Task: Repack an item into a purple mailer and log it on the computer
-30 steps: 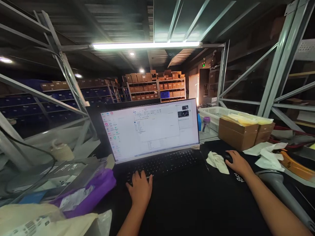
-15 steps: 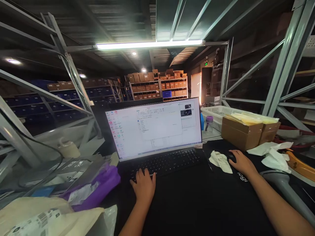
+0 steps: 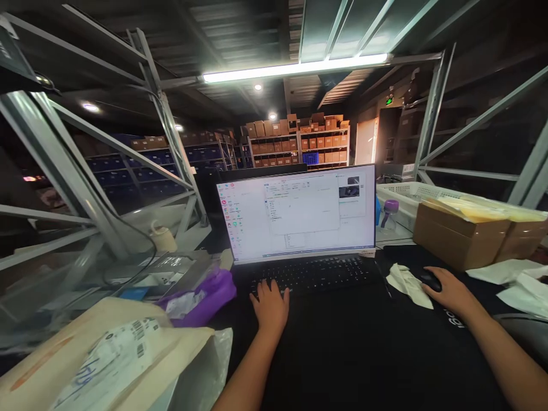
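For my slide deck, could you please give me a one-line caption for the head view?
Left hand on laptop keyboard, right hand on black mouse, lit screen amid warehouse shelving.

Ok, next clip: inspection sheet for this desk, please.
Surface: black desk mat, dim.
Job's things: laptop open, screen lit; mouse.
Clutter: crumpled tissue, purple pouch, labelled parcel bag, cardboard boxes.
Grips: left hand on the keyboard; right hand on the mouse.
Cables: black cable looping at left.
Surroundings: metal racking, shelves of boxes, strip light.
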Tool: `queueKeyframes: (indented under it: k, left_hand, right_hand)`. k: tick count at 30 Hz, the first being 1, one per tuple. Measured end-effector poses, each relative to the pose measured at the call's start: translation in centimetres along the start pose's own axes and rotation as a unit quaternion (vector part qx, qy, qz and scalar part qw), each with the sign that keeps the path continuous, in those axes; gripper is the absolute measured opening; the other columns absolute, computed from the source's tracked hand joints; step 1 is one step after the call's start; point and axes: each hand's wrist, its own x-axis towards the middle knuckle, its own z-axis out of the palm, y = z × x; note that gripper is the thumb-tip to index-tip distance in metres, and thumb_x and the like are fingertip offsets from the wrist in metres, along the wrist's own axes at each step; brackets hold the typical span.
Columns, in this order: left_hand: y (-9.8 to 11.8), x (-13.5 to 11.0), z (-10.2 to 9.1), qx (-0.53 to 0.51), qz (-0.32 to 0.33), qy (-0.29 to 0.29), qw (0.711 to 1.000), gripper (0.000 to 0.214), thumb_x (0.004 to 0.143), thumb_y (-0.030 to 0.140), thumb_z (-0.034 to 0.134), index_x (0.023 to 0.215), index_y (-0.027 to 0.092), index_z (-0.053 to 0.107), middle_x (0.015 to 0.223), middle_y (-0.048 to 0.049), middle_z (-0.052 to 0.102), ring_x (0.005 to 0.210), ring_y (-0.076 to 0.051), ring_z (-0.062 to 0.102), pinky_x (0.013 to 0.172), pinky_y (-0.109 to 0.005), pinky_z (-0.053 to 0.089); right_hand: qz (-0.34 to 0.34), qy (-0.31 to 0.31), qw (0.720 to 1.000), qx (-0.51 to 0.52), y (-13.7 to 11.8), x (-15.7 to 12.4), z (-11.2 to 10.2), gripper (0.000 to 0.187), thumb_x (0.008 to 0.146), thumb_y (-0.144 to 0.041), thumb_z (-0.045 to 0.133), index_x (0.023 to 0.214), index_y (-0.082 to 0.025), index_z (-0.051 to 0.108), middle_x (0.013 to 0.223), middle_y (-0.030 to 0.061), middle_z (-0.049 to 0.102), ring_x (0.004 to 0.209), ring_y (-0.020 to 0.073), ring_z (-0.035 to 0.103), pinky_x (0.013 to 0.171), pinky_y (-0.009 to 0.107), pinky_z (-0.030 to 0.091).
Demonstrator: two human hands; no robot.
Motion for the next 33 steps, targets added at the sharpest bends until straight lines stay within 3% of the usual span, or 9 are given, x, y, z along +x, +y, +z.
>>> queueKeyframes:
  k: [18,33]
  left_hand:
    - [0.1,-0.2,0.1,-0.003,-0.007,-0.006,1.0,0.058,0.103,0.044,0.038,0.146,0.009,0.054,0.155,-0.026,0.048,0.147,-0.04,0.041,0.116,-0.068,0.034]
    - [0.2,-0.1,-0.3,-0.011,-0.009,-0.016,1.0,0.056,0.103,0.044,0.04,0.146,0.01,0.054,0.155,-0.026,0.048,0.147,-0.04,0.041,0.117,-0.068,0.033]
  right_hand:
    - [0.011,-0.02,1.0,-0.021,1.9,0.2,1.1,0.064,0.079,-0.059,0.05,0.13,-0.022,0.061,0.135,0.0155,0.061,0.121,0.0352,0.062,0.098,0.049,0.054]
    - [0.015,-0.054,0.997,-0.046,1.5,0.1,0.6,0.066,0.086,-0.06,0.045,0.137,-0.02,0.056,0.14,0.0158,0.056,0.127,0.0323,0.059,0.104,0.043,0.05]
